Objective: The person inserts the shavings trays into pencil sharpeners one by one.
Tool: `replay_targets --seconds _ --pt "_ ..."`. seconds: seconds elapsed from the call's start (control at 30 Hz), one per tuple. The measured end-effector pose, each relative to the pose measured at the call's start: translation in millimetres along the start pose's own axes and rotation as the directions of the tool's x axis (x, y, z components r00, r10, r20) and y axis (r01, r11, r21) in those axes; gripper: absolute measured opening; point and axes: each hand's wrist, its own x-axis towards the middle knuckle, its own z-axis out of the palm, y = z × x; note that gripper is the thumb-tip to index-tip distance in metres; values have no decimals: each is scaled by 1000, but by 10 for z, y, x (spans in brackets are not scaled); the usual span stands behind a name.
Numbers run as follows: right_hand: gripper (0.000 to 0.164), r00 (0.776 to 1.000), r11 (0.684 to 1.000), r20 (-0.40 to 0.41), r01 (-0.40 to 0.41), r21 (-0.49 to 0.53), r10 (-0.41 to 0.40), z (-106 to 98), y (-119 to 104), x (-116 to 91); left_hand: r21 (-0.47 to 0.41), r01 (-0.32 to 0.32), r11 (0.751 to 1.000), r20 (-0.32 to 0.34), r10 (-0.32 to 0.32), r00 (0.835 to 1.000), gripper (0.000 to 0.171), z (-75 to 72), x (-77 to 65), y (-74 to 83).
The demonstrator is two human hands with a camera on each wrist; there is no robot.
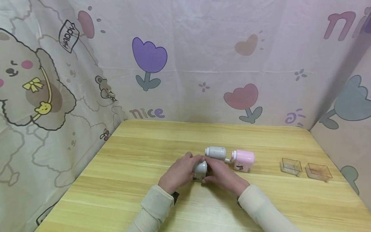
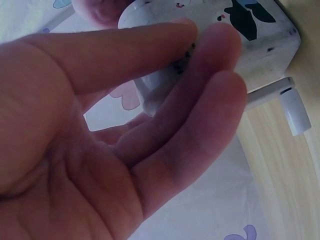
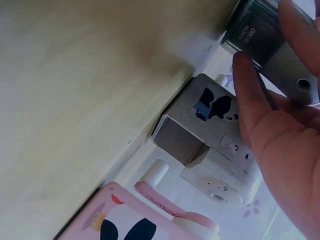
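Both hands hold a grey-white crank pencil sharpener (image 1: 200, 172) at the middle of the table. My left hand (image 1: 179, 172) grips its left side. In the left wrist view, thumb and fingertips lie against its patterned body, and a white crank handle (image 2: 295, 112) sticks out beyond them. From the other side, the right hand (image 1: 223, 175) holds it between thumb and fingers. A dark see-through shavings drawer (image 3: 255, 35) sits in this sharpener's front, beside the right fingertips. Just behind the right hand lies a second grey-white sharpener (image 1: 215, 152), its drawer slot (image 3: 177, 140) open.
A pink crank sharpener (image 1: 243, 159) stands right of the second grey one. Two see-through shavings drawers, one dark (image 1: 291, 166) and one reddish (image 1: 318, 172), sit at the table's right. Printed curtains (image 1: 197, 64) border the table's back and sides.
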Motion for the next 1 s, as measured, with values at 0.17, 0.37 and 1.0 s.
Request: replay_targets --seconds 0.17,0.37,1.0 --pt "74 1000 1000 7 -1 10 1 -13 -1 6 7 -12 1000 -12 13 1000 55 -3 1 2" --pt "73 1000 1000 7 3 15 -4 -11 11 6 9 -19 1000 -20 19 1000 55 -5 -2 14" --pt "74 1000 1000 22 -12 29 11 -9 -1 -15 -25 -22 999 -18 22 1000 49 -2 -8 -1"
